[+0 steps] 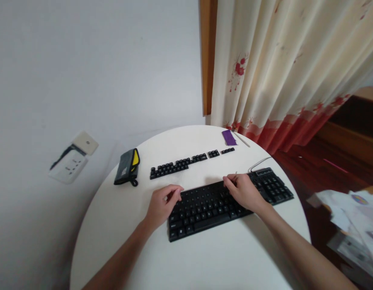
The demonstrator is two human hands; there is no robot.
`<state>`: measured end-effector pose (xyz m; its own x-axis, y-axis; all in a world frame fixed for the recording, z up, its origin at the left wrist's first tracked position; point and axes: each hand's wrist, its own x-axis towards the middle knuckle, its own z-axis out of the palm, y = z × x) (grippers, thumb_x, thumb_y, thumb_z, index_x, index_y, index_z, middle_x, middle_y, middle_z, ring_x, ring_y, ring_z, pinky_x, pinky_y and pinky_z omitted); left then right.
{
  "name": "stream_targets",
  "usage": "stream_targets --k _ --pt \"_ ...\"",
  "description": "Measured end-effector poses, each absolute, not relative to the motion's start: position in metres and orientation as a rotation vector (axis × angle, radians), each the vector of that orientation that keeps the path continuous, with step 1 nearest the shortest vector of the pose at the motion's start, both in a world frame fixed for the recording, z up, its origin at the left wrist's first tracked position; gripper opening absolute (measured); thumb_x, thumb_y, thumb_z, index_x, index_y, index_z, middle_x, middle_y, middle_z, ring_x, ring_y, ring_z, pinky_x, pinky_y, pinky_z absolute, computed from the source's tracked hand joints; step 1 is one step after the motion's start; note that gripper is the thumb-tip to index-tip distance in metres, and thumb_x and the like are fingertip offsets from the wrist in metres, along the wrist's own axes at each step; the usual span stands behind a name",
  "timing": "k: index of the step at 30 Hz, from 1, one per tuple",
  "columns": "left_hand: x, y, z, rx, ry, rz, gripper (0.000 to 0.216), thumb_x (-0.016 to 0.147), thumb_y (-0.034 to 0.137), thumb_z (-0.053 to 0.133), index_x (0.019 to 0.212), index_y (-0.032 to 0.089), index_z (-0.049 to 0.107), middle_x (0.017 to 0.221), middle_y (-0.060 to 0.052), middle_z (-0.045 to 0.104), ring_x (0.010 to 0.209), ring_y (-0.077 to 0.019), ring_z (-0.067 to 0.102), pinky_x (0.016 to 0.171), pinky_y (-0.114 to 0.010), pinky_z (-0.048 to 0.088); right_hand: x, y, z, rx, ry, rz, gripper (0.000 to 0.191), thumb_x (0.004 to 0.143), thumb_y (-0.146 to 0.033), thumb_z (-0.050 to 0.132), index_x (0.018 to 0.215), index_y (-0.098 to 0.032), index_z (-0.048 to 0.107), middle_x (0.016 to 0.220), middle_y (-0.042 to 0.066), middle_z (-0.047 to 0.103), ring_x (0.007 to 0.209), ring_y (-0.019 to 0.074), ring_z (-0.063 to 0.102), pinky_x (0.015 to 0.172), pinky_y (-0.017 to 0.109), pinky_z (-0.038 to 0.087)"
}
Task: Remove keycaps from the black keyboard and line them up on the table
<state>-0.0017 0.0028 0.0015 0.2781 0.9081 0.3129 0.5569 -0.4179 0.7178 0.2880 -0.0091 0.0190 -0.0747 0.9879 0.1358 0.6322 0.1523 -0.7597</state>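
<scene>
A black keyboard [222,205] lies on a round white table [180,262]. My left hand [161,205] rests at the keyboard's upper left corner, fingers curled and pinched; whether anything is in them I cannot make out. My right hand [242,190] lies on the keyboard's top edge near the middle, fingers bent down onto the keys. Behind the keyboard, a row of loose black keycaps [180,164] is laid out, with two smaller groups of keycaps [213,153] to its right.
A grey and yellow pouch [127,167] lies at the table's left. A purple card [229,137] and a thin stick [241,139] sit at the far edge by a floral curtain [279,72]. A wall socket [70,165] is at left, papers [352,217] at right.
</scene>
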Motion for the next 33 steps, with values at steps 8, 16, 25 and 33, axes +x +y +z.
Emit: stream_targets --k 8,16,25,33 --pt "0.0 0.002 0.0 2.086 1.314 0.965 0.023 0.093 0.028 0.052 0.085 0.016 0.07 0.062 0.0 0.066 0.054 -0.0106 0.058 0.054 -0.019 0.045 0.278 -0.013 0.008 -1.606 -1.82 0.59 0.04 0.096 -0.031 0.042 0.061 -0.019 0.057 0.055 0.005 0.061 0.053 0.0182 0.057 0.057 0.028 0.035" --pt "0.002 0.001 0.002 2.055 1.305 0.997 0.022 0.092 0.029 0.054 0.085 0.017 0.071 0.061 0.0 0.067 0.053 -0.0109 0.058 0.053 -0.019 0.046 0.262 -0.029 0.014 -1.777 -2.101 0.253 0.032 0.097 -0.028 0.043 0.073 -0.021 0.062 0.07 0.009 0.07 0.058 0.0199 0.062 0.057 0.028 0.034" --pt "0.001 0.0 0.001 2.048 1.29 0.989 0.023 0.093 0.03 0.053 0.085 0.016 0.07 0.062 0.001 0.066 0.052 -0.0105 0.057 0.054 -0.02 0.045 0.289 -0.011 0.011 -1.482 -1.937 0.859 0.03 0.096 -0.031 0.042 0.068 -0.021 0.048 0.055 -0.003 0.055 0.052 0.0125 0.05 0.055 0.023 0.035" --pt "-0.001 0.0 -0.002 2.041 1.283 0.978 0.022 0.093 0.03 0.053 0.086 0.017 0.07 0.063 0.001 0.066 0.055 -0.0111 0.058 0.056 -0.02 0.046 0.293 -0.008 -0.001 -1.394 -1.692 1.219 0.028 0.092 -0.036 0.047 0.07 -0.019 0.05 0.054 -0.004 0.055 0.042 0.0086 0.045 0.043 0.019 0.034"
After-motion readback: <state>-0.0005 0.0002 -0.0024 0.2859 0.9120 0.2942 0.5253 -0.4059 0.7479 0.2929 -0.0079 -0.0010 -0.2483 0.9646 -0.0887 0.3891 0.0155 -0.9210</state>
